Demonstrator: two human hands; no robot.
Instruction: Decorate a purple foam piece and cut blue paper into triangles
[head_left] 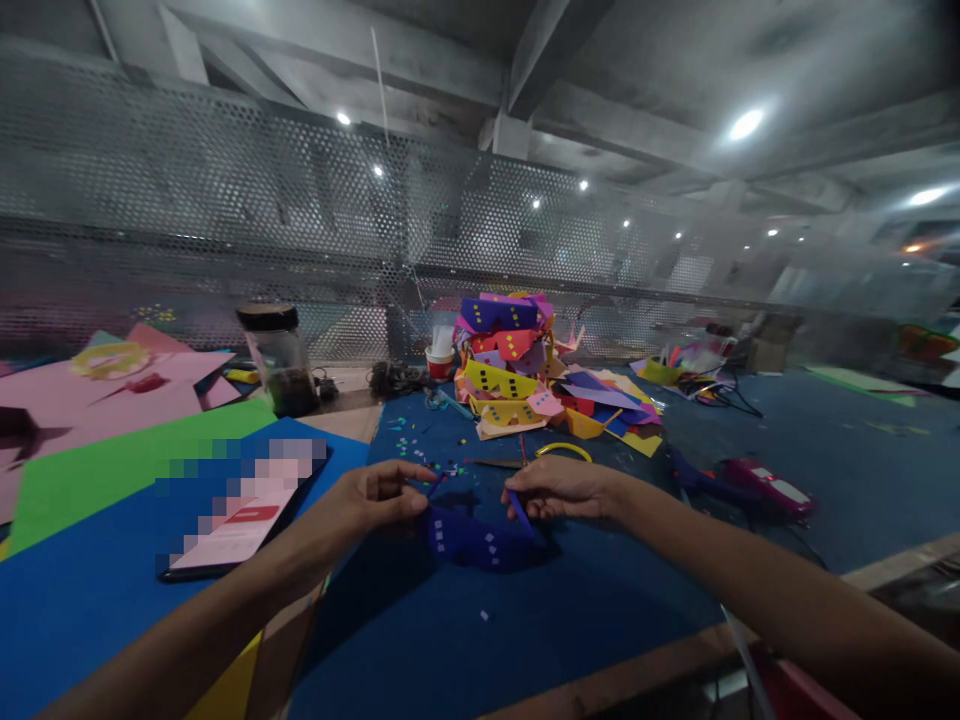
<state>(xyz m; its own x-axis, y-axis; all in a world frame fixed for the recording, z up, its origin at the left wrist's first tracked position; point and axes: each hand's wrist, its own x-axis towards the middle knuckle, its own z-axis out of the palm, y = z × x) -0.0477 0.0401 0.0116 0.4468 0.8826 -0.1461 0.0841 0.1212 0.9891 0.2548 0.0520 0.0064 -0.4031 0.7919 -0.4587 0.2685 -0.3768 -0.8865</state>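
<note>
A pair of dark blue paper glasses with small pale squares stuck on its front hangs low over the blue tabletop between my hands. My left hand pinches the narrow strip at its left end between thumb and fingers. At the other end, my right hand is closed on the right side strip. Just beyond my right hand lie scissors with a yellow handle, their blades pointing left. A small pale paper square rests on the table nearer to me.
Behind my hands rises a pile of colourful paper glasses. To the left are a phone, a dark-lidded jar and sheets of coloured paper. A magenta device lies right. Perforated metal panels stand behind the table.
</note>
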